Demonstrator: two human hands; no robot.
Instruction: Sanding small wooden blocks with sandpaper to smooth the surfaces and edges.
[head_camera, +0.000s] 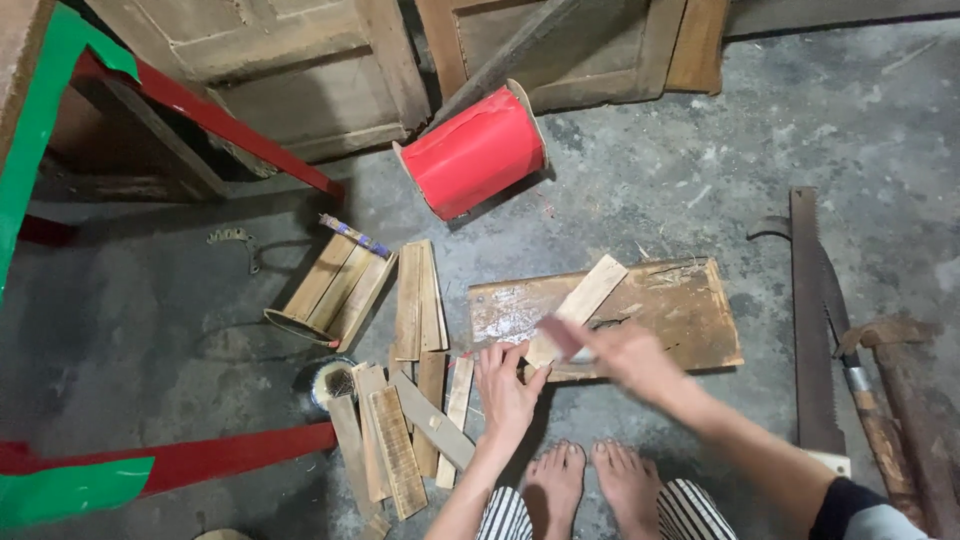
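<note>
Pale wood strip (582, 300) is laid diagonally across the brown board (640, 305) on the concrete floor (700, 180), lower end overhanging the near edge. Left hand (505, 385) is placed at that lower end, fingers spread and pressing, not clenched. Right hand (622, 355) is motion-blurred over the board; something pale seems to be gripped, but its grasp cannot be told for certain. Loose strips (410, 400) are piled left, red roll (472, 150) behind, handsaw (812, 320) well apart on the right. To do it well: strip should be pinned flat near the working point, left fingertips kept clear of the right hand's stroke, board kept from sliding.
</note>
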